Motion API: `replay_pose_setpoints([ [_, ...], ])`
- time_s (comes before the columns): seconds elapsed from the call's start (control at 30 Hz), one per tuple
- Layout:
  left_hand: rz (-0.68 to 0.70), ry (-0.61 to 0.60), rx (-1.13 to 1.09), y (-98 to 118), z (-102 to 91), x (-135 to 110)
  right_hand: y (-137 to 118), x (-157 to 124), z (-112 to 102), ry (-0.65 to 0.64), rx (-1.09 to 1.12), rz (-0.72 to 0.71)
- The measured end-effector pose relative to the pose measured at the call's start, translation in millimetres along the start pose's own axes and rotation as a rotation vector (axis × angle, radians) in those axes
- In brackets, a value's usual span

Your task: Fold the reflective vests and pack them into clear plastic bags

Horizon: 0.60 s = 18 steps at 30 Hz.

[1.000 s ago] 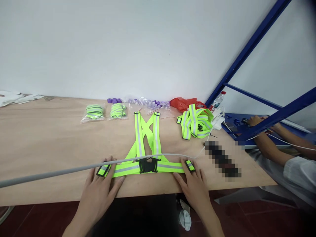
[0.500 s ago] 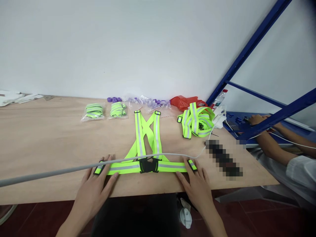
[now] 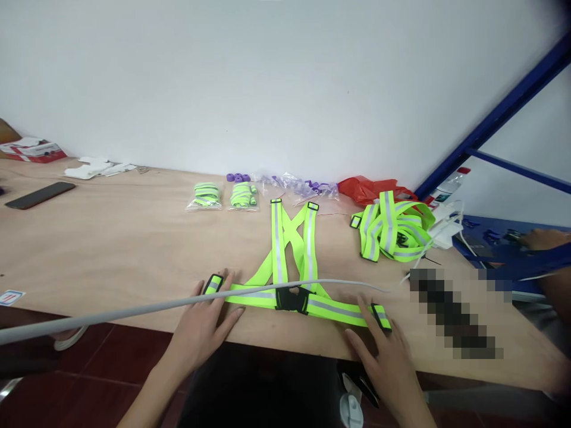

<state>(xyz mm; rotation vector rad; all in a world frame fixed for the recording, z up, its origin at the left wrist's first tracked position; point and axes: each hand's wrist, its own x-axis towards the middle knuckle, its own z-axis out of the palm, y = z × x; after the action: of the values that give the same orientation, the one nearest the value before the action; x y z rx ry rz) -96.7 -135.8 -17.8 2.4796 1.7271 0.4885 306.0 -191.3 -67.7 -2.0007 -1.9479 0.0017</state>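
A neon-yellow reflective vest harness (image 3: 279, 249) lies flat on the wooden table, its shoulder straps crossing behind and a black buckle (image 3: 292, 299) at the middle of its waist belt. My left hand (image 3: 200, 324) rests on the belt's left end by a black slider, fingers spread. On the belt's right end, beside the other slider, lies my right hand (image 3: 387, 351), fingers apart. Neither hand is closed round the belt. A grey cable (image 3: 134, 312) passes across the view in front of my left hand and the buckle.
Two clear bags of folded straps (image 3: 206, 195) lie behind, near purple rolls (image 3: 238, 178). Right of the harness is a loose strap pile (image 3: 387, 226), with a red plastic bag (image 3: 368, 189) and bottle (image 3: 450, 185) behind. A dark phone (image 3: 41, 195) lies left. A co-worker's hand (image 3: 546, 239) shows far right.
The view has turned left, so everything sits further right; the phone and a red-and-white box have come into view. Both hands stay at the belt ends, and the belt's right side now slants downward.
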Motion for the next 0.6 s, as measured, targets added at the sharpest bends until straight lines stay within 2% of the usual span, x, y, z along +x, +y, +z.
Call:
replay_pose_setpoints([
  [0.23,-0.084,0.012,-0.036,-0.1,1.7,-0.9,-6.5,3.4,-3.8,0.025,-0.004,0.125],
  [0.43,-0.108,0.057,-0.078,0.8,1.6,-1.0,-0.1,5.0,-1.8,-0.031,-0.016,0.099],
  [0.5,-0.105,0.051,-0.059,0.3,3.2,-0.8,-0.4,4.9,-0.7,-0.026,-0.026,0.092],
  [0.6,-0.031,0.024,0.004,-1.6,5.1,-0.9,-6.7,4.3,0.2,0.027,-0.041,0.088],
])
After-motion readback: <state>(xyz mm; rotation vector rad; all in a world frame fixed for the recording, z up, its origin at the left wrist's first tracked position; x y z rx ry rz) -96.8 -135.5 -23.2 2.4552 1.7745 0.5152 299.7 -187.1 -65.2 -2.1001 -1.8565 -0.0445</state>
